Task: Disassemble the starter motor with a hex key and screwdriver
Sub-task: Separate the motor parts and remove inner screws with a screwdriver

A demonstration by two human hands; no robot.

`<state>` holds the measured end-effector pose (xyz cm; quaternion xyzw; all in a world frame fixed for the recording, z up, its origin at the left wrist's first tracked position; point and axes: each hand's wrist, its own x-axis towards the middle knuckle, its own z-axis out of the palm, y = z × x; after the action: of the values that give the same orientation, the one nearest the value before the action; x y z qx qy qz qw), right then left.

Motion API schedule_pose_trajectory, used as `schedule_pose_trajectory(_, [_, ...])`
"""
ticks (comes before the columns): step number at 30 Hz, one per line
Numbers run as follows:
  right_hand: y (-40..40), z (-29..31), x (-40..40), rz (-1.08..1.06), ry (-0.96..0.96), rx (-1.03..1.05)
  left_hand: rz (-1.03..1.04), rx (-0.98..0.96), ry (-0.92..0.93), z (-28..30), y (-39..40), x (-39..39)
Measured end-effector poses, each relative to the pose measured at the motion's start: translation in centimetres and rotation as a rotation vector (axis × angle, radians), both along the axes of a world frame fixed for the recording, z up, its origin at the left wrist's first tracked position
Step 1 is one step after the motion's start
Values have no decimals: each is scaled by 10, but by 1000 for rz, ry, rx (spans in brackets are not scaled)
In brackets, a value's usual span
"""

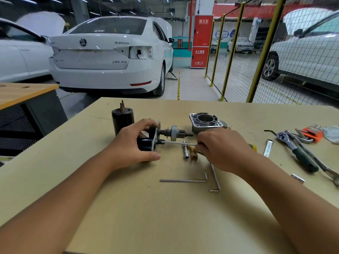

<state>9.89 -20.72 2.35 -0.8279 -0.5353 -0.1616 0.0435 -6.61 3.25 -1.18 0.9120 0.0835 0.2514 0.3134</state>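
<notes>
Beige board forms the worktable, matt and lightly scuffed, with its far edge facing a garage floor. On it, left of centre, lies the starter motor on its side, its pinion shaft pointing right. The left hand grips the black motor body, fingers curled over the top and thumb underneath. The right hand is closed around the screwdriver; the thin metal shank runs level to the left and its tip meets the motor's end plate, while a yellow part of the handle shows past the hand. A black cylindrical housing stands upright just behind the left hand. A grey cast nose housing sits behind the right hand. Two L-shaped hex keys lie near the front of the hands, one flat, one angled. A small socket piece and a tan part lie beneath the shank. To the right lie a ratchet wrench and an orange-holdered hex key set.

Beyond the table stand a white saloon car, a red fire cabinet and a yellow-framed mesh fence.
</notes>
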Motion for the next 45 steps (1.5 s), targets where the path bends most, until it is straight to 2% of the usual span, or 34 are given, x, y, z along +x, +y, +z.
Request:
schedule_pose_trajectory(11, [3, -6, 0, -37, 28, 86, -30, 30, -22, -1, -6, 3])
schedule_pose_trajectory(14, [1, -6, -2, 16, 22, 54, -27, 48, -16, -2, -6, 4])
schedule_pose_trajectory(21, [3, -4, -7, -40, -96, 28, -37, 75, -12, -1, -7, 4])
schedule_pose_trajectory(28, [6, -4, -14, -55, -90, 16, -39, 74, 15, -2, -6, 4])
schedule_pose_trajectory(34, [9, -5, -17, 11, -42, -8, -41, 78, 13, -1, -7, 4])
schedule_pose_trajectory(41, [10, -7, -19, 0, -142, -20, -33, 70, 20, 0, -8, 4])
schedule_pose_trajectory(45, [10, -8, -20, -8, -124, 3, -36, 72, 25, -1, -9, 4])
